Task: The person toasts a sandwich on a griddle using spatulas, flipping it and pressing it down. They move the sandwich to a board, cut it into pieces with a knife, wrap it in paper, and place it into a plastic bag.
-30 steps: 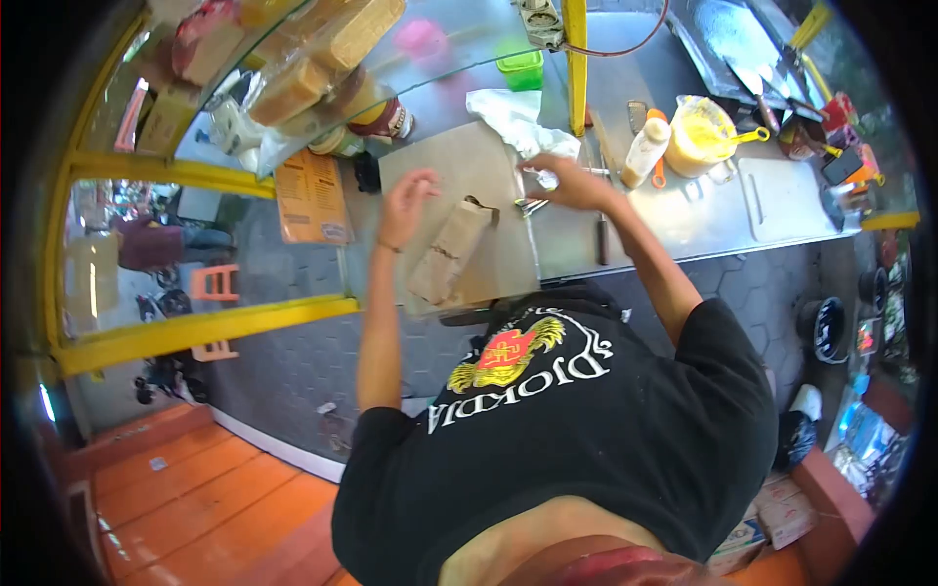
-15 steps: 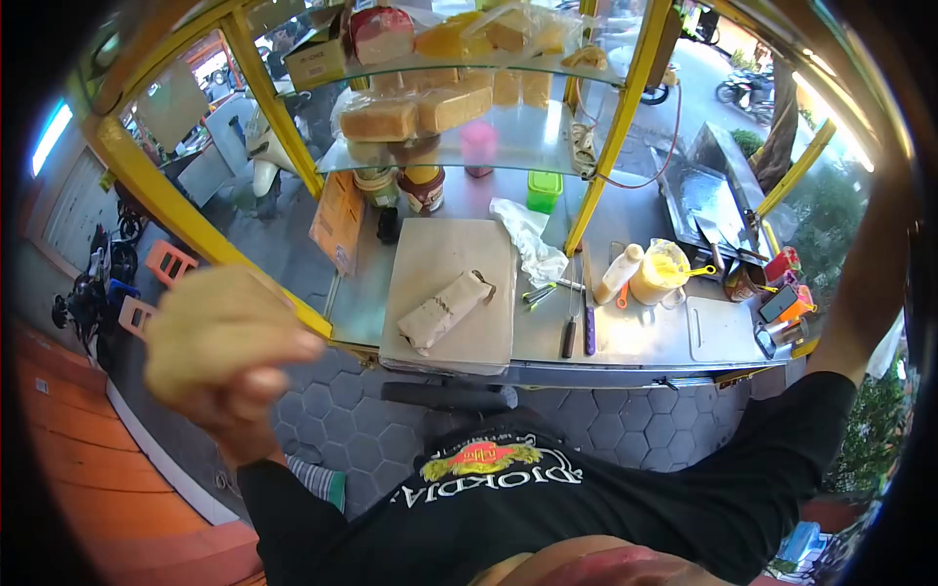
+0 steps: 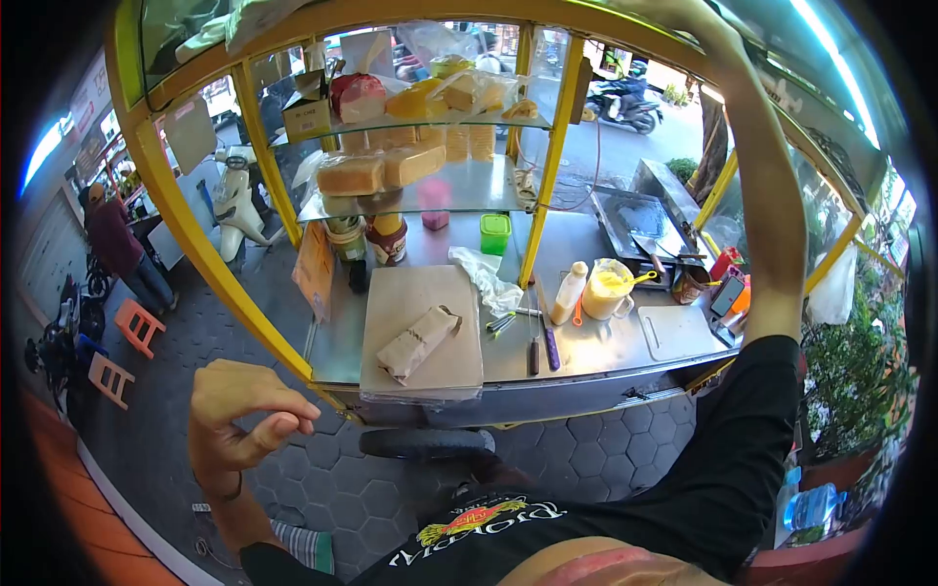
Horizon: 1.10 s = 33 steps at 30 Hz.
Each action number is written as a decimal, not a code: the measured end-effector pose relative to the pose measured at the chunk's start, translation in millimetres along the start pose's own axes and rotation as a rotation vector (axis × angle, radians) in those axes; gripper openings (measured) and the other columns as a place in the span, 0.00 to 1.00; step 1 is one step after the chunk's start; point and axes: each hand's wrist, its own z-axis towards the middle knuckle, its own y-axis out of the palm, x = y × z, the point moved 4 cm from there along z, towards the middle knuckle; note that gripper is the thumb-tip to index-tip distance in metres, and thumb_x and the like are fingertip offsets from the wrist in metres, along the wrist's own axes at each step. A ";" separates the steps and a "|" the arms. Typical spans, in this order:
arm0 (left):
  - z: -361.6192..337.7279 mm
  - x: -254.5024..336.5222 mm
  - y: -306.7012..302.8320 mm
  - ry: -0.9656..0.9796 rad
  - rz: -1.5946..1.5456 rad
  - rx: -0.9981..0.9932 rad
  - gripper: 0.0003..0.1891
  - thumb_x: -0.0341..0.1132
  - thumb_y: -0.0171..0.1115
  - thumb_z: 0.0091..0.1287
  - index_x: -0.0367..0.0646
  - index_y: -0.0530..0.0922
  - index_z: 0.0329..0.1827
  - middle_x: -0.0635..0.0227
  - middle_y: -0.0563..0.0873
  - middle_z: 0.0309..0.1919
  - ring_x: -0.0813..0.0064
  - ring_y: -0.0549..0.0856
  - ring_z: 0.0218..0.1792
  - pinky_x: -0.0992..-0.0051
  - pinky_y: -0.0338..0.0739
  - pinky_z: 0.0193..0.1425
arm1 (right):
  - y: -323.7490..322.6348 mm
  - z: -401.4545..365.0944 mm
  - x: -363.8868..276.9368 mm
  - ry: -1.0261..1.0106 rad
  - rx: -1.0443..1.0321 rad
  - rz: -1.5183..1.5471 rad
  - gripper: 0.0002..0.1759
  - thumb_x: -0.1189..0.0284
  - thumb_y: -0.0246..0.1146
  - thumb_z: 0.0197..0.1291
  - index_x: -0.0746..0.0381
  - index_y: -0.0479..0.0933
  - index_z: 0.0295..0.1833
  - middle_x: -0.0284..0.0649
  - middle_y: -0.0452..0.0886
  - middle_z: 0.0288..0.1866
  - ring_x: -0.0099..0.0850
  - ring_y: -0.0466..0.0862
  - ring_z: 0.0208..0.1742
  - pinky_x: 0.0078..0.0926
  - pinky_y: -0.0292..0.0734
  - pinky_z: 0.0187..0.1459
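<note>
My left hand hangs in the air left of the cart's counter. Its fingers are curled and the thumb lies close to them; anything inside is too hidden to make out. My right arm is raised along the cart's right side, and my right hand reaches the top frame at the image edge, its fingers mostly cut off. A wrapped brown paper parcel lies on a stack of brown paper sheets on the counter. Crumpled white plastic sits beside the stack.
On the counter are a purple-handled knife, a squeeze bottle, a jug of yellow spread, a white cutting board and a griddle. Bread loaves fill the glass shelf. A yellow post stands mid-counter.
My right hand, out of view before, now shows at the top frame. My left hand has dropped lower, still curled. The view has shifted; the parcel stays on the paper stack.
</note>
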 end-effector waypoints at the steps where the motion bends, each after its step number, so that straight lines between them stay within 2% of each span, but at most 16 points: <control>1: 4.0 2.8 1.0 0.025 -0.006 -0.009 0.11 0.37 0.67 0.67 0.39 0.87 0.33 0.67 0.87 0.20 0.73 0.88 0.22 0.78 0.79 0.29 | 0.5 2.3 4.0 -0.063 0.075 0.133 0.18 0.58 0.66 0.63 0.63 0.87 0.42 0.47 0.89 0.32 0.34 0.87 0.35 0.35 0.79 0.39; 2: 7.7 4.9 1.6 0.036 -0.002 -0.014 0.11 0.37 0.67 0.67 0.39 0.87 0.33 0.67 0.87 0.20 0.73 0.88 0.22 0.78 0.79 0.29 | -3.3 2.9 10.7 -0.130 0.153 0.264 0.18 0.59 0.66 0.63 0.64 0.87 0.41 0.47 0.88 0.31 0.34 0.86 0.33 0.36 0.79 0.38; 3: 10.7 6.2 2.7 0.028 -0.002 -0.035 0.10 0.37 0.67 0.67 0.39 0.87 0.34 0.67 0.87 0.20 0.73 0.88 0.23 0.78 0.79 0.30 | -12.7 -7.9 4.7 -0.032 0.159 0.287 0.17 0.61 0.64 0.63 0.65 0.86 0.38 0.46 0.87 0.29 0.32 0.86 0.33 0.35 0.79 0.38; 7: 28.1 14.3 1.7 -0.003 0.004 -0.124 0.10 0.37 0.67 0.69 0.38 0.88 0.35 0.66 0.88 0.22 0.72 0.89 0.24 0.78 0.80 0.31 | -9.6 14.5 38.0 -0.019 0.207 0.218 0.15 0.64 0.63 0.62 0.66 0.86 0.36 0.46 0.87 0.28 0.31 0.85 0.32 0.34 0.79 0.38; 10: 40.9 14.8 1.4 0.007 0.028 -0.145 0.09 0.36 0.67 0.69 0.38 0.88 0.36 0.66 0.89 0.24 0.73 0.90 0.26 0.78 0.80 0.32 | -10.8 26.3 50.7 -0.080 0.326 0.329 0.14 0.65 0.63 0.61 0.65 0.86 0.36 0.45 0.86 0.27 0.31 0.84 0.31 0.33 0.79 0.37; 14: 73.8 23.0 13.4 -0.013 -0.006 -0.218 0.07 0.33 0.68 0.69 0.38 0.88 0.37 0.65 0.89 0.26 0.73 0.90 0.27 0.78 0.80 0.32 | 4.7 49.7 50.0 -0.149 0.155 0.234 0.16 0.62 0.63 0.61 0.63 0.87 0.42 0.47 0.89 0.37 0.36 0.87 0.39 0.37 0.80 0.44; 16: 93.7 27.7 25.8 0.069 -0.021 -0.264 0.06 0.32 0.69 0.68 0.37 0.87 0.38 0.64 0.88 0.25 0.74 0.90 0.27 0.77 0.81 0.32 | 38.2 61.1 44.3 -0.088 -0.084 0.049 0.18 0.60 0.64 0.61 0.60 0.87 0.47 0.48 0.89 0.43 0.38 0.87 0.45 0.39 0.80 0.48; 18: 108.8 31.2 39.4 0.120 0.023 -0.277 0.10 0.37 0.66 0.71 0.38 0.87 0.37 0.67 0.89 0.26 0.75 0.89 0.26 0.79 0.81 0.32 | 68.8 92.6 47.0 -0.248 -0.253 0.005 0.20 0.57 0.64 0.60 0.59 0.87 0.50 0.49 0.89 0.47 0.39 0.87 0.48 0.41 0.80 0.50; 19: 115.0 35.0 46.8 0.196 0.074 -0.281 0.08 0.35 0.67 0.69 0.39 0.87 0.37 0.67 0.89 0.26 0.74 0.89 0.26 0.78 0.81 0.32 | 43.0 67.7 27.5 -0.132 -0.266 0.055 0.18 0.58 0.65 0.59 0.59 0.88 0.46 0.49 0.89 0.42 0.40 0.88 0.44 0.42 0.81 0.48; 20: 120.6 38.8 52.6 0.271 0.127 -0.277 0.07 0.34 0.68 0.68 0.40 0.87 0.38 0.66 0.89 0.26 0.73 0.89 0.26 0.77 0.81 0.32 | 31.3 61.5 19.1 -0.140 -0.257 0.053 0.18 0.58 0.65 0.59 0.59 0.88 0.46 0.49 0.89 0.42 0.40 0.88 0.44 0.42 0.81 0.48; 23: 134.5 44.4 61.9 0.281 0.231 -0.289 0.05 0.33 0.70 0.66 0.42 0.87 0.38 0.65 0.88 0.25 0.69 0.89 0.27 0.75 0.81 0.32 | 5.0 33.0 -6.5 -0.146 -0.129 0.033 0.12 0.65 0.68 0.52 0.61 0.89 0.36 0.50 0.89 0.33 0.41 0.88 0.36 0.40 0.82 0.40; 24: 141.4 45.8 64.2 0.279 0.293 -0.300 0.04 0.33 0.70 0.65 0.42 0.87 0.38 0.65 0.88 0.25 0.68 0.88 0.26 0.74 0.81 0.32 | 10.9 43.1 1.6 -0.156 -0.126 0.035 0.12 0.65 0.68 0.52 0.61 0.89 0.36 0.50 0.89 0.33 0.41 0.88 0.36 0.40 0.82 0.40; 27: 170.0 47.9 65.1 0.325 0.335 -0.262 0.05 0.33 0.70 0.65 0.41 0.87 0.37 0.65 0.88 0.25 0.67 0.88 0.25 0.75 0.81 0.31 | 10.5 84.9 30.7 -0.326 0.132 0.154 0.11 0.68 0.72 0.47 0.64 0.87 0.34 0.49 0.88 0.32 0.39 0.88 0.34 0.37 0.82 0.39; 30: 211.0 51.3 62.5 0.338 0.344 -0.134 0.05 0.31 0.68 0.66 0.38 0.86 0.35 0.64 0.88 0.25 0.76 0.88 0.25 0.75 0.78 0.29 | 2.8 81.6 46.0 -0.311 0.125 0.211 0.09 0.69 0.71 0.48 0.63 0.88 0.33 0.48 0.88 0.30 0.36 0.88 0.34 0.35 0.81 0.38; 32: 242.1 50.2 57.1 0.353 0.314 0.016 0.10 0.33 0.64 0.70 0.36 0.85 0.33 0.65 0.88 0.26 0.79 0.86 0.24 0.75 0.79 0.30 | 6.4 88.4 53.1 -0.327 0.050 0.325 0.08 0.70 0.71 0.49 0.63 0.88 0.32 0.47 0.88 0.29 0.35 0.88 0.33 0.35 0.81 0.38; 33: 257.7 57.2 55.4 0.405 0.382 0.073 0.17 0.39 0.59 0.75 0.37 0.84 0.31 0.67 0.86 0.24 0.79 0.85 0.23 0.78 0.81 0.34 | 9.0 91.0 56.2 -0.335 -0.025 0.440 0.07 0.70 0.70 0.49 0.62 0.88 0.32 0.46 0.88 0.29 0.34 0.87 0.33 0.34 0.81 0.38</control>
